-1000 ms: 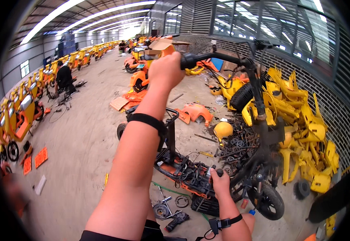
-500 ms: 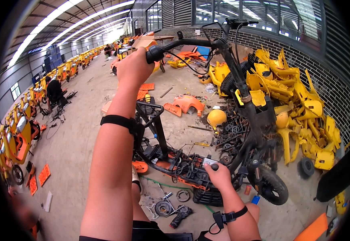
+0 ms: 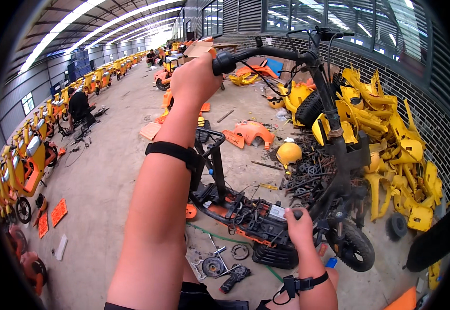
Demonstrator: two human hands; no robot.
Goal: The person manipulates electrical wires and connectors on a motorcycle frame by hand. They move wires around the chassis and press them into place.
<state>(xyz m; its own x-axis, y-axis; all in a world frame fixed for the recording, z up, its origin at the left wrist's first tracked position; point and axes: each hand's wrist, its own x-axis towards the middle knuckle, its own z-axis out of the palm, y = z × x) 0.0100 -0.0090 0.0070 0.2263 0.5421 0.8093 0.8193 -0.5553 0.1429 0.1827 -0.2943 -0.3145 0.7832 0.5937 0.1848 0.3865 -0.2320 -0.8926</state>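
A stripped scooter frame point(image 3: 333, 155), black and bare, stands in front of me with its front wheel point(image 3: 354, 248) at the right. My left hand point(image 3: 196, 80) is closed around the end of its handlebar point(image 3: 271, 53), beside the black grip. Low over the frame's floor section, my right hand point(image 3: 301, 227) is closed on a black round-ended handle point(image 3: 298, 214); the rest of it is hidden in the fist. Next to that hand lies a silvery box point(image 3: 277, 211) among exposed wires. Both wrists wear black straps.
Yellow body panels point(image 3: 385, 124) are heaped against the brick wall. Dark metal parts point(image 3: 307, 173) and a yellow helmet point(image 3: 289, 153) lie behind the frame. A power drill point(image 3: 234, 279) and a round part point(image 3: 212, 266) are near my legs. Scooters line the left; a person point(image 3: 80, 108) crouches there.
The view has swung a little left, so the scene sits further right. The handlebar and my left hand have shifted right. My right hand has moved slightly right, off the silvery box.
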